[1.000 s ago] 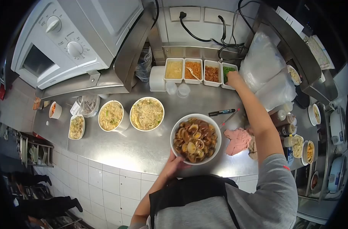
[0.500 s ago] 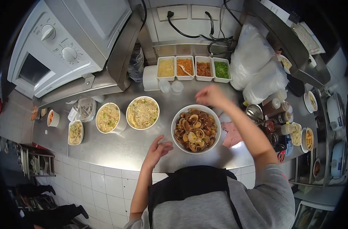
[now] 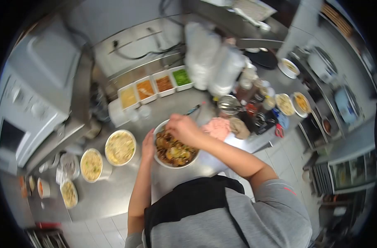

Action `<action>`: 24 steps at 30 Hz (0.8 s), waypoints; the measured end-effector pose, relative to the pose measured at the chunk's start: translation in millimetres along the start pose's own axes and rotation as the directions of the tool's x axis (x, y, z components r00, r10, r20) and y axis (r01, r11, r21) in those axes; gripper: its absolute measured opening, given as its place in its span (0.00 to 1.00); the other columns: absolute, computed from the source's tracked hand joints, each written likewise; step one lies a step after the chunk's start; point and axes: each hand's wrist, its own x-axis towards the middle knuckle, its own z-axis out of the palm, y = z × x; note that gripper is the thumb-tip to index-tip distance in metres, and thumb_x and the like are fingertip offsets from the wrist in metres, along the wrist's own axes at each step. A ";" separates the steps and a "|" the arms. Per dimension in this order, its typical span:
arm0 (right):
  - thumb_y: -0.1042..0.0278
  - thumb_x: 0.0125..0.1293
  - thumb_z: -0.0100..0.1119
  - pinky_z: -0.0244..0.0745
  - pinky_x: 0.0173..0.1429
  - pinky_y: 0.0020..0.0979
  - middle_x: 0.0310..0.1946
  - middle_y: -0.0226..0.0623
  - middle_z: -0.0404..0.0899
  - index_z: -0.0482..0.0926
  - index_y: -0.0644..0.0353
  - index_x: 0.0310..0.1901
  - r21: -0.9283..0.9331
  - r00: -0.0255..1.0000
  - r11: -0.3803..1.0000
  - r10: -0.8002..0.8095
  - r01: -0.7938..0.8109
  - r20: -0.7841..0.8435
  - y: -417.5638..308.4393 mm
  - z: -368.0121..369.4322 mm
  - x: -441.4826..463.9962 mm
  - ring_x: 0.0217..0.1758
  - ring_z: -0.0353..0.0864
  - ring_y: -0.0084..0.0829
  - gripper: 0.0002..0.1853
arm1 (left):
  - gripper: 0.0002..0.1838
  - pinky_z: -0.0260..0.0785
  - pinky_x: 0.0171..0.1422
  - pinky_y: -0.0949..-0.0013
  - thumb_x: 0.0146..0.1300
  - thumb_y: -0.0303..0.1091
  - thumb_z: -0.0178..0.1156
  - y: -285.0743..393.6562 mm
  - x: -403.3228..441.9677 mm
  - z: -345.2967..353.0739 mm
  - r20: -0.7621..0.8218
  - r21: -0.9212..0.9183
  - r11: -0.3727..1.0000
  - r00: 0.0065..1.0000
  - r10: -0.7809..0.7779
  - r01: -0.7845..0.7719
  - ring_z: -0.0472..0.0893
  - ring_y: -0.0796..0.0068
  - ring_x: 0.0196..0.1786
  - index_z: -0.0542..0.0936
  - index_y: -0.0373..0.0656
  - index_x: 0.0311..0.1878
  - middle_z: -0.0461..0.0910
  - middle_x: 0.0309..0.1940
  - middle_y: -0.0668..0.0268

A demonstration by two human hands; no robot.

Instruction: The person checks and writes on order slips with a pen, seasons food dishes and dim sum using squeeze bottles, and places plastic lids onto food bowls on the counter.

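Observation:
A white bowl (image 3: 178,166) of clams in dark sauce (image 3: 176,153) stands on the steel counter in front of me. My right hand (image 3: 182,130) is over the bowl's upper part, fingers drawn together in a pinch; whatever they may hold is hidden. Along the bowl's left side lies my left hand (image 3: 148,144), fingers stretched out, at or against the rim. To the left stand two round tubs of rice, a nearer one (image 3: 121,147) and a farther one (image 3: 92,164).
Behind the bowl is a row of small trays, one with chopped greens (image 3: 181,77). A pink cloth (image 3: 216,128) and a brown cloth (image 3: 239,128) lie to the right, before bottles (image 3: 246,85) and a metal container (image 3: 229,105). A microwave (image 3: 31,103) stands at left.
My view has turned toward the right and is slightly blurred. My right hand has come from behind the bowl to above the clams. The left hand has moved up to the bowl's side.

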 end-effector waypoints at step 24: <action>0.65 0.42 0.71 0.71 0.46 0.37 0.38 0.43 0.77 0.75 0.60 0.44 -0.141 0.678 0.910 0.180 -0.389 -0.712 167.4 -181.4 -45.0 0.42 0.77 0.43 0.25 | 0.29 0.39 0.71 0.44 0.72 0.53 0.28 25.8 -103.7 57.6 0.163 -0.634 0.670 0.914 -0.372 0.386 0.46 0.67 0.74 0.49 0.51 0.72 0.50 0.72 0.66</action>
